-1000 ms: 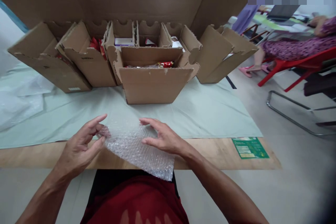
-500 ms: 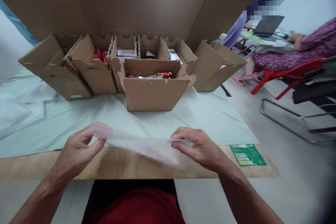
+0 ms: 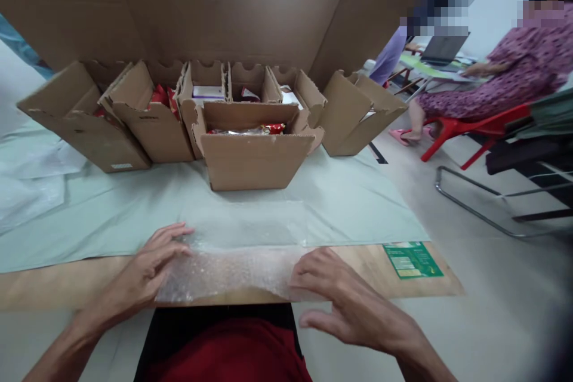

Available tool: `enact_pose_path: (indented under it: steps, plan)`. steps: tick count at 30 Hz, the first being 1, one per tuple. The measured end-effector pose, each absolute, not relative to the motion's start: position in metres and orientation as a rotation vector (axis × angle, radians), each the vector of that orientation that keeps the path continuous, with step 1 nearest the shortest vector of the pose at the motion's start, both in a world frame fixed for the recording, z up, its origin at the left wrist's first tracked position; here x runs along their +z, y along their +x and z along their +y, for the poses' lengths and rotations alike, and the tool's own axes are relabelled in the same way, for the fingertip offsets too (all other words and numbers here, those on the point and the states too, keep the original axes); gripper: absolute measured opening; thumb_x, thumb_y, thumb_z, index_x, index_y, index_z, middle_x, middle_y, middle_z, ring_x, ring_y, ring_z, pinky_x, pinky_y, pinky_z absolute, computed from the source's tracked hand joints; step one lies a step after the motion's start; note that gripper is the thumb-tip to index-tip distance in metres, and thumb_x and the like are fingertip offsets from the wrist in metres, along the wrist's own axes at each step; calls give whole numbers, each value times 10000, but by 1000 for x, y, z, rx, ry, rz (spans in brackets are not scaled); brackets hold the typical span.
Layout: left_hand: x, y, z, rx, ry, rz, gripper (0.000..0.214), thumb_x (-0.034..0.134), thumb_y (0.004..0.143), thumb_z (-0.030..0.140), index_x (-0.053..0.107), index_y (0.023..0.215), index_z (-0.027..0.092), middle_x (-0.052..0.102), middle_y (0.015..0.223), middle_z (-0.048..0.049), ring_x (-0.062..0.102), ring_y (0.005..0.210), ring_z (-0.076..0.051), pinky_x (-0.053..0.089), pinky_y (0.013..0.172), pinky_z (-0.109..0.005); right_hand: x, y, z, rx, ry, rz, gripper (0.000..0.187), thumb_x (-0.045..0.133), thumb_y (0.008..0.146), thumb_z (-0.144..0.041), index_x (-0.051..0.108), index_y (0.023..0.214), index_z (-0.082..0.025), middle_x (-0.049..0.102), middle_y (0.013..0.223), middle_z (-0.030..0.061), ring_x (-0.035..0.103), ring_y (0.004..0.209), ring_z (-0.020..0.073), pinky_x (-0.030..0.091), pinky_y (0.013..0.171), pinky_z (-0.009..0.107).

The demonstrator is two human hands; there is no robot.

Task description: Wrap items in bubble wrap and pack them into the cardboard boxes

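A clear sheet of bubble wrap (image 3: 237,268) lies flat across the table's front edge, partly over the pale green cloth and partly over bare wood. At its left edge rests my left hand (image 3: 159,262), open, fingers stretched toward the sheet. My right hand (image 3: 333,286) is by the right edge, fingers lying on or just over the wrap and the thumb spread apart below. Behind the sheet stands a cardboard box (image 3: 250,161) with shiny red and clear packets (image 3: 273,129) inside.
Several cardboard bins (image 3: 123,143) holding packets line the back, before a tall cardboard panel (image 3: 233,6). More crumpled clear wrap (image 3: 36,185) lies left. A green printed sheet (image 3: 412,261) sits at right. Another person (image 3: 514,71) sits beyond on a red chair (image 3: 478,128).
The bubble wrap, held up between both hands before, now lies on the table. Both hands have loosened their pinch, and the right hand's thumb has spread away. The view has shifted slightly.
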State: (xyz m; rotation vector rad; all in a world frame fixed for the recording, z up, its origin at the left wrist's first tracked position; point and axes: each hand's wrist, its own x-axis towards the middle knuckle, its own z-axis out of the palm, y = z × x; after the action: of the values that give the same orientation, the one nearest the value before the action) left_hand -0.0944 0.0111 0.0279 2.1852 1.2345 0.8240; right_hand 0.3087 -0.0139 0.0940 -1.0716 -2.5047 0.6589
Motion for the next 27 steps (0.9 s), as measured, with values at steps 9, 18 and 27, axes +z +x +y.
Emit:
enact_pose_path:
  steps: [9,18,27]
  plan:
    - [38,-91,6,822,2286,1411,340,435,1000,173,694,1181,296,687,1362,-45,652,1270,-196,550,1052,-352,65,290,3,445,-1294,-2308,294,551,1016,-298,710,1258,-248,744,1281,101,680,1195,272,543,1034,505]
    - [-20,-32,-2,348,2796,1389,533,489,1033,450,507,1517,228,455,1632,-136,384,1526,-361,299,1233,-580,-5,269,-1,156,-1404,-2584,525,500,1046,-392,509,1514,-155,495,1600,173,456,1482,328,394,1179,542]
    - [-7,-27,0,367,2769,1386,541,471,1035,459,470,1534,251,398,1665,-134,300,1568,-351,217,1264,-600,12,283,-3,-34,-1595,-2413,463,478,1047,-337,530,1490,-209,517,1590,140,458,1472,328,403,1137,517]
